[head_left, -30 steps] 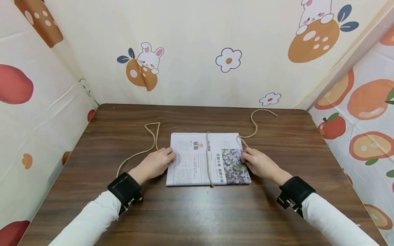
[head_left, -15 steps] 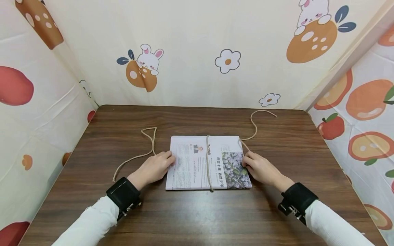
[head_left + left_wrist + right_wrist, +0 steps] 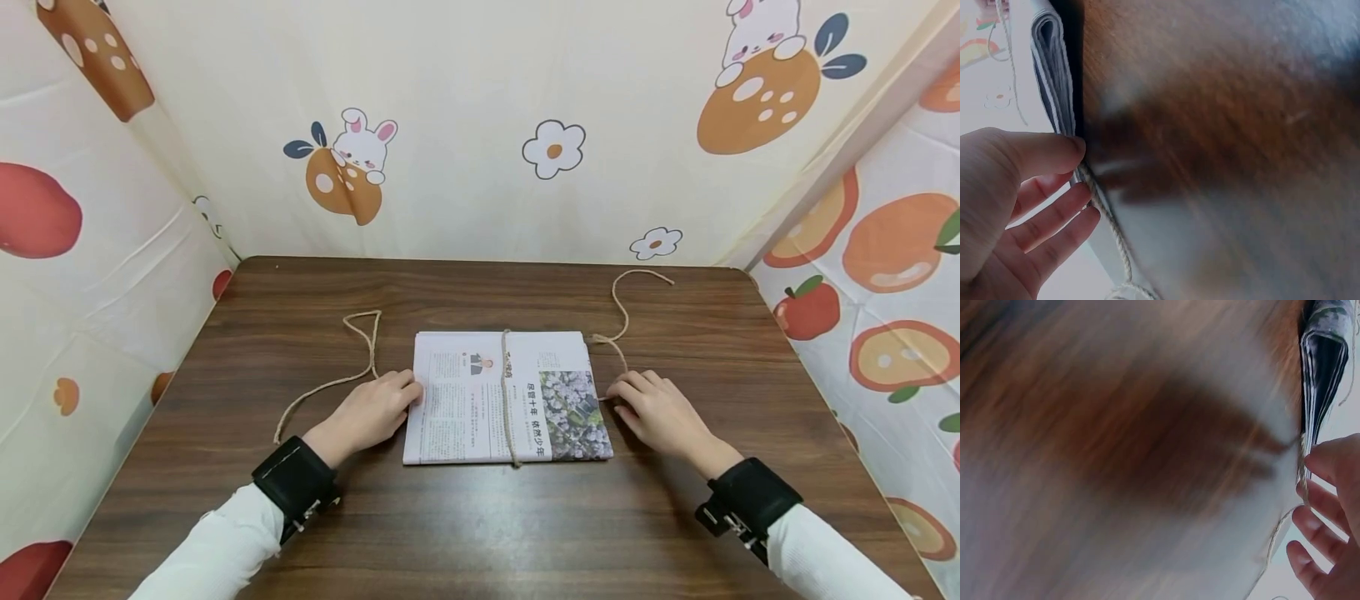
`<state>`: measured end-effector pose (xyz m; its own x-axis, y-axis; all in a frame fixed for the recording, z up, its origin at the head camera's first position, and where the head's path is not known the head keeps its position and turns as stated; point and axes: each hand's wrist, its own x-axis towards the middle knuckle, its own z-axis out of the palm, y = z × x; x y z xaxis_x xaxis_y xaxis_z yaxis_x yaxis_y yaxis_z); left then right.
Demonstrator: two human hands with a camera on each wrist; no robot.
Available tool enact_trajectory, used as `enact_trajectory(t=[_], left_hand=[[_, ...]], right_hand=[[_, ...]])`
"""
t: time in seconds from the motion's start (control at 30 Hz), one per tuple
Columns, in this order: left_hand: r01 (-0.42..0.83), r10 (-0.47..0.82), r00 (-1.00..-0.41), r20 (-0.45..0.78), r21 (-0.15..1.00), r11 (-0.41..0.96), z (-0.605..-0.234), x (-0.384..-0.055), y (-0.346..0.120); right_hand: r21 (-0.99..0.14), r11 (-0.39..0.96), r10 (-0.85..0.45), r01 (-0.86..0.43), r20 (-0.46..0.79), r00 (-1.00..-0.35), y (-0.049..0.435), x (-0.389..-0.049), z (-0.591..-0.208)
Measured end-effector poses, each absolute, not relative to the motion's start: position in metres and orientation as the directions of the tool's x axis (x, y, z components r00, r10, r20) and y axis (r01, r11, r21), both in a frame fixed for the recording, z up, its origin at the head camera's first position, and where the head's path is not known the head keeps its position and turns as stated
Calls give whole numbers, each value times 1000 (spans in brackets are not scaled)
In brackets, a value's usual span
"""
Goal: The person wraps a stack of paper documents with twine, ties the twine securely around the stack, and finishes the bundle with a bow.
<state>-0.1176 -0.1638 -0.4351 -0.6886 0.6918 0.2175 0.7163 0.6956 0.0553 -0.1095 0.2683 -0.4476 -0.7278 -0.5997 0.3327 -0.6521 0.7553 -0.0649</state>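
Folded newspaper (image 3: 457,425), headlined "尽管十年 依然少年"
Your left hand (image 3: 367,410) pinches the twine (image 3: 506,400) at its left edge; your right hand (image 3: 663,410) pinches it beyond the right.

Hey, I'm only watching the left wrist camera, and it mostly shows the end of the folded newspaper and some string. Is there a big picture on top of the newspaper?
Observer: Yes! In the head view, the newspaper has a flower photo printed on its top, toward the right-hand side.

Operator: Pretty! And does the string go over the top too, or just poke out at the end?

Observer: It goes over: the string crosses the top near the middle, from the far edge to the near edge.
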Motion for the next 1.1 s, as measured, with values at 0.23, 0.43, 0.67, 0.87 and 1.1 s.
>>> enact_trajectory(t=[0.23, 0.43, 0.67, 0.87, 1.1], left_hand=[[687, 659, -719, 222, 80, 722, -427, -118, -174], [585, 550, -803, 229, 126, 801, -421, -119, -190], [411, 387, -907, 164, 153, 898, -416, -119, -212], [291, 276, -956, 103, 182, 939, -415, -117, -231], [223, 220, -975, 35, 192, 956, -426, -119, -246]], right_hand=[[22, 774, -605, -633, 325, -727, 278, -106, -448], [71, 748, -641, -660, 338, -689, 280, -103, -450], [90, 740, -651, -666, 343, -677, 280, -96, -447], [94, 738, -656, -669, 333, -677, 279, -86, -444], [87, 767, -626, -636, 316, -713, 276, -76, -445]])
